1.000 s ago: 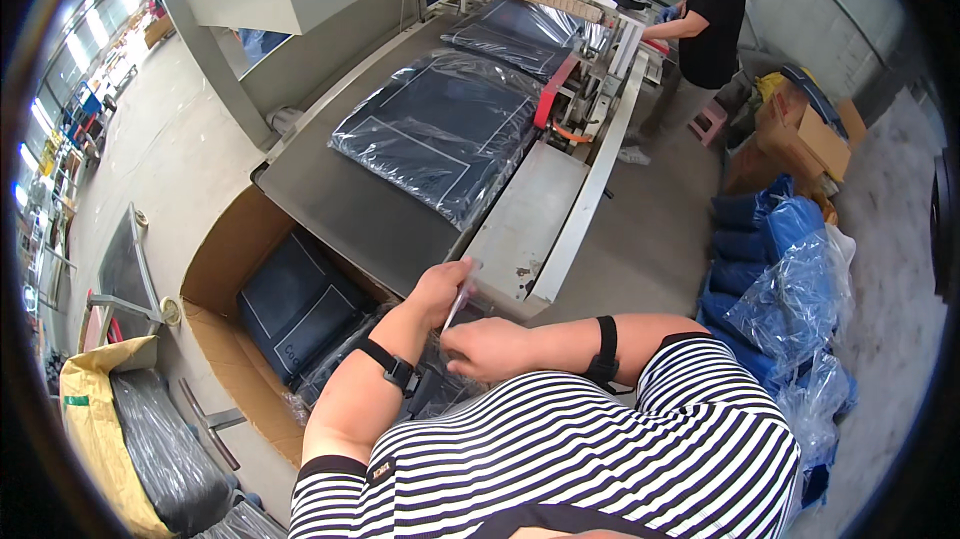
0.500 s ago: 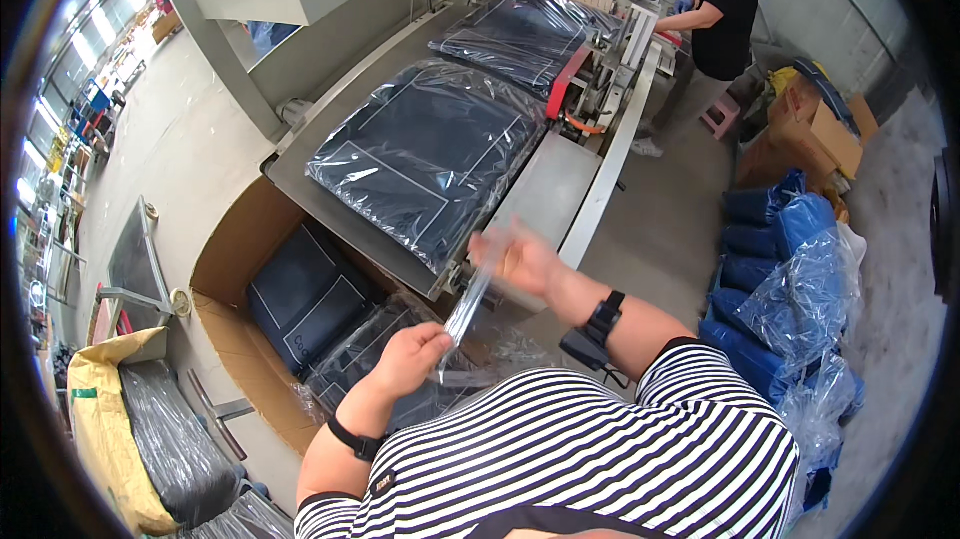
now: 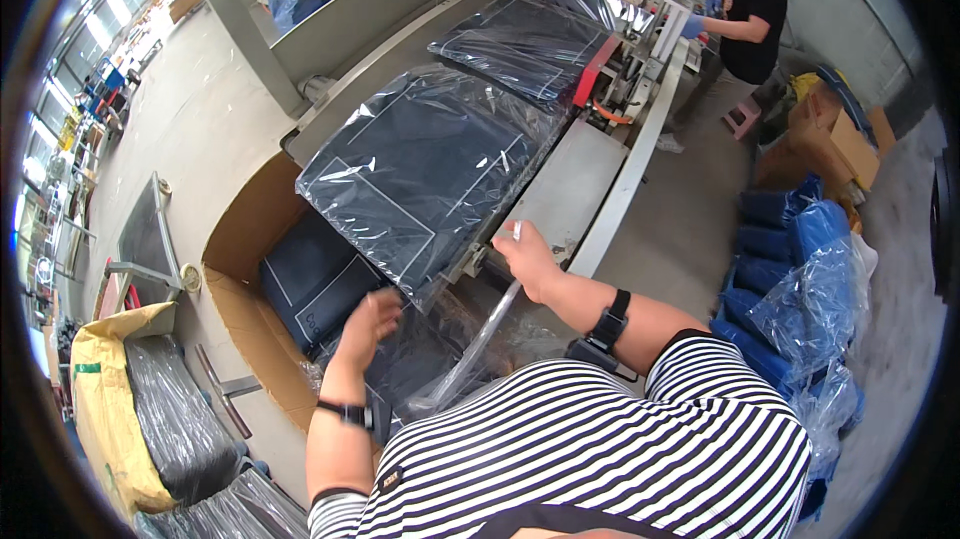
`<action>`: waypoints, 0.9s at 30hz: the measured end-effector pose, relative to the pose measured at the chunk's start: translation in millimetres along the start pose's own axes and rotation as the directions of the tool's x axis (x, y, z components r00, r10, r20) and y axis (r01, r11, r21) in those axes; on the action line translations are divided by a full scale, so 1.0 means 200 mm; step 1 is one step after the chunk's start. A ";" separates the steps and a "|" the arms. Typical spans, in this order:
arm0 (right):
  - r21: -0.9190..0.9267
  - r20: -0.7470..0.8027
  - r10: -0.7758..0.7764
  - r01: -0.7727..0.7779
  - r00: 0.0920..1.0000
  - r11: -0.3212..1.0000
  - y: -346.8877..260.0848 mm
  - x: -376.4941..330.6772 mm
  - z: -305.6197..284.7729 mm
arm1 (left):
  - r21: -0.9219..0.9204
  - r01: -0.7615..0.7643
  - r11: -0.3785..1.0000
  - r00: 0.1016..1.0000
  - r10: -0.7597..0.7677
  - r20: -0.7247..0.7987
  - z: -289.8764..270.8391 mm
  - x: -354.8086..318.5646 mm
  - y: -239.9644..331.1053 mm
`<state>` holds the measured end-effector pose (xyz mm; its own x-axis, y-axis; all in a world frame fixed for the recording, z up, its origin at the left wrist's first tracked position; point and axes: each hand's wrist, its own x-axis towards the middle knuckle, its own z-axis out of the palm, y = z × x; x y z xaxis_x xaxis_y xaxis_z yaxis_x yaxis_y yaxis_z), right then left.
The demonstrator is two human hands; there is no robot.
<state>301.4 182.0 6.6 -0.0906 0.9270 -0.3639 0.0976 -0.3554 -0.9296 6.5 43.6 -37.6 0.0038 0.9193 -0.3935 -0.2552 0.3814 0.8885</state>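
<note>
My right hand (image 3: 527,261) is closed on one end of a long, narrow strip of clear plastic film (image 3: 480,339); the strip hangs down toward my striped shirt. Slightly blurred, my left hand (image 3: 372,327) is off the strip with its fingers reaching out, near the front corner of a dark navy folded fabric item in a clear plastic bag (image 3: 420,164). That bagged item lies on the conveyor of a machine, its near corner jutting past the end. Behind it on the belt lies a second bagged dark item (image 3: 525,47).
Below the conveyor's end stands an open cardboard box (image 3: 232,324) with dark folded items (image 3: 312,284) and clear plastic. Blue bundles in plastic (image 3: 790,274) lie at right. A yellow sack (image 3: 105,419) stands at left. A co-worker (image 3: 750,14) stands beyond the machine's red part (image 3: 597,69).
My left hand has let go of the plastic strip and moved left toward the bagged item. The strip now hangs from my right hand. The bagged items have shifted toward me along the conveyor.
</note>
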 end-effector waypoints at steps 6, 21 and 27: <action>0.050 -0.012 0.040 -0.039 0.999 0.998 -0.04 -0.12 -0.07 | -0.300 0.157 0.941 0.840 -0.287 -0.460 -0.29 0.57 -0.11; -0.034 0.083 0.234 -0.232 0.969 0.972 0.16 -0.13 -0.19 | -0.565 -0.267 0.781 0.938 0.075 -0.339 -0.34 0.63 0.18; -0.065 0.090 0.194 -0.189 0.977 0.980 0.17 -0.10 -0.13 | -0.532 -0.352 0.770 0.927 0.206 -0.314 -0.38 0.13 0.38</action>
<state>331.9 154.8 -17.2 -0.1588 0.8258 -0.5412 0.1776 -0.5153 -0.8384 -85.6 89.9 1.2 -0.3527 0.9002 -0.2555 -0.7125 -0.0813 0.6969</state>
